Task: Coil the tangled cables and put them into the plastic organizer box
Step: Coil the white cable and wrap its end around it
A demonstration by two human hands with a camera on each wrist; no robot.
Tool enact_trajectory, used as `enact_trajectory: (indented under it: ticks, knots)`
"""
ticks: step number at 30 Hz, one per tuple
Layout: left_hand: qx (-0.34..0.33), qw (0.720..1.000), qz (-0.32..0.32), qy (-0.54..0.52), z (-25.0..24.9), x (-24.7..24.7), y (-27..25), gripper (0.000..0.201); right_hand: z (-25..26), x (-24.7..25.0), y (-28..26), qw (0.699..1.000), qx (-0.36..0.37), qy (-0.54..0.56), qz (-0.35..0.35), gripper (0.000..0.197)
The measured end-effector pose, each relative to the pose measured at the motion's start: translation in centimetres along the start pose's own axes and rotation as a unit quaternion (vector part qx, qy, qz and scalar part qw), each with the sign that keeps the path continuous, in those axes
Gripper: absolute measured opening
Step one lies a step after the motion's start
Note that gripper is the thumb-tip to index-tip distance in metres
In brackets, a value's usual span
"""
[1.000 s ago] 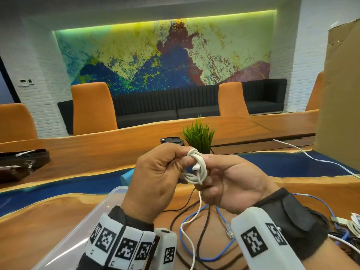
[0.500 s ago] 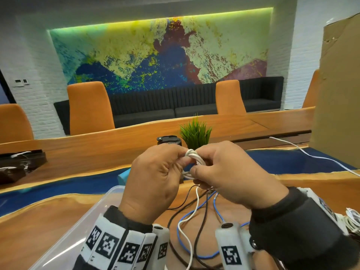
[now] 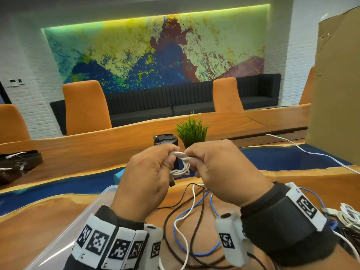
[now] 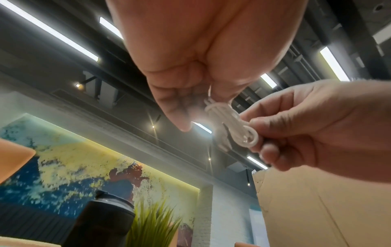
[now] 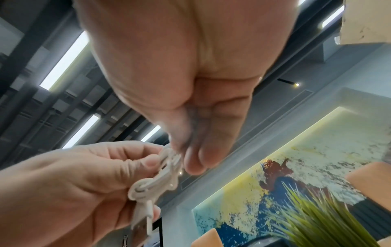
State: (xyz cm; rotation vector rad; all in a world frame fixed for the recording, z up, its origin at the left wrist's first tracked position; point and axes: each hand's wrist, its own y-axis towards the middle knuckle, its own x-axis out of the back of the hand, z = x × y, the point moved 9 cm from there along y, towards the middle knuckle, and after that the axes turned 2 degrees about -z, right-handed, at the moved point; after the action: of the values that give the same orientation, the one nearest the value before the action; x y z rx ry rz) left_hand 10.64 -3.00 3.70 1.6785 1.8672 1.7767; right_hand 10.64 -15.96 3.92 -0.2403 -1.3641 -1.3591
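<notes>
A small white cable coil (image 3: 182,162) is held up between both hands above the table. My left hand (image 3: 150,178) grips one side of the coil (image 4: 230,120), and my right hand (image 3: 212,168) pinches the other side, with its USB plug (image 5: 141,225) hanging by the left palm. Loose black (image 3: 202,207), white (image 3: 191,205) and blue cables (image 3: 212,203) lie tangled on the wood below the hands. The clear plastic organizer box (image 3: 81,217) sits at the lower left, partly hidden by my left forearm.
A black cup (image 3: 165,140) and a green potted plant (image 3: 191,131) stand just beyond the hands. A tall cardboard sheet (image 3: 337,94) stands at the right, with a white cable (image 3: 303,151) running past it. More coiled cables (image 3: 348,215) lie at the right edge.
The right hand turned over and now covers the coil from the right. The white tail that hung down from the coil no longer hangs below the hands.
</notes>
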Motion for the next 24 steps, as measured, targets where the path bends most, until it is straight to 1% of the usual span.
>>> enact_trajectory:
  ticks: [2, 3, 4, 5, 6, 8, 9, 10, 13, 15, 16, 17, 18, 19, 21, 22, 23, 24]
  knots:
    - [0.036, 0.998, 0.041, -0.028, 1.0, -0.5, 0.1, 0.022, 0.0, 0.6, -0.3, 0.998, 0.038, 0.035, -0.046, 0.016]
    - [0.063, 0.994, 0.064, -0.070, 1.7, -0.8, 0.0, 0.022, 0.0, 0.9, -0.4, 0.995, 0.054, 0.057, -0.059, 0.016]
    - [0.097, 0.982, 0.084, -0.135, 2.3, -1.2, -0.1, 0.023, -0.1, 1.1, -0.5, 0.991, 0.068, 0.095, -0.070, 0.017]
    - [0.135, 0.961, 0.100, -0.220, 2.5, -1.7, -0.3, 0.023, -0.3, 1.4, -0.6, 0.983, 0.074, 0.150, -0.079, 0.017]
    - [0.173, 0.926, 0.108, -0.317, 2.5, -2.4, -0.6, 0.022, -0.6, 1.6, -0.6, 0.969, 0.075, 0.217, -0.086, 0.018]
    - [0.233, 0.839, 0.096, -0.481, 1.8, -3.5, -1.0, 0.025, -1.6, 1.8, -0.6, 0.937, 0.063, 0.331, -0.095, 0.020]
    - [0.250, 0.805, 0.083, -0.532, 1.4, -3.9, -1.1, 0.027, -2.0, 1.8, -0.5, 0.925, 0.055, 0.364, -0.097, 0.020]
    - [0.260, 0.781, 0.075, -0.563, 1.1, -4.3, -1.1, 0.028, -2.3, 1.8, -0.5, 0.916, 0.049, 0.385, -0.097, 0.020]
    - [0.276, 0.735, 0.072, -0.615, 1.0, -5.1, -1.3, 0.029, -2.6, 1.4, -0.4, 0.902, 0.038, 0.421, -0.090, 0.021]
    - [0.290, 0.696, 0.088, -0.651, 1.2, -5.6, -1.6, 0.024, -2.3, 1.3, -0.5, 0.886, 0.035, 0.455, -0.083, 0.021]
    - [0.291, 0.677, 0.098, -0.668, 1.0, -5.7, -1.7, 0.024, -2.2, 1.2, -0.5, 0.878, 0.032, 0.471, -0.081, 0.020]
    - [0.291, 0.666, 0.105, -0.678, 0.8, -5.9, -1.8, 0.028, -2.3, 1.3, -0.5, 0.875, 0.027, 0.476, -0.082, 0.020]
    - [0.295, 0.674, 0.104, -0.669, 0.9, -6.0, -1.7, 0.029, -2.6, 1.4, -0.5, 0.881, 0.020, 0.464, -0.088, 0.020]
    - [0.299, 0.704, 0.095, -0.637, 1.2, -6.0, -1.7, 0.028, -3.2, 1.6, -0.4, 0.899, 0.012, 0.428, -0.093, 0.020]
    - [0.285, 0.811, 0.071, -0.507, 2.0, -5.2, -1.3, 0.028, -3.7, 1.8, -0.4, 0.953, 0.004, 0.294, -0.073, 0.018]
    - [0.257, 0.861, 0.060, -0.435, 2.1, -4.5, -0.9, 0.026, -3.7, 1.6, -0.3, 0.972, 0.000, 0.230, -0.049, 0.017]
    - [0.225, 0.895, 0.052, -0.382, 1.8, -3.8, -0.6, 0.024, -3.5, 1.4, -0.4, 0.981, -0.011, 0.193, -0.026, 0.016]
    - [0.199, 0.915, 0.047, -0.349, 1.3, -3.3, -0.4, 0.023, -3.3, 1.4, -0.4, 0.980, -0.029, 0.194, -0.016, 0.015]
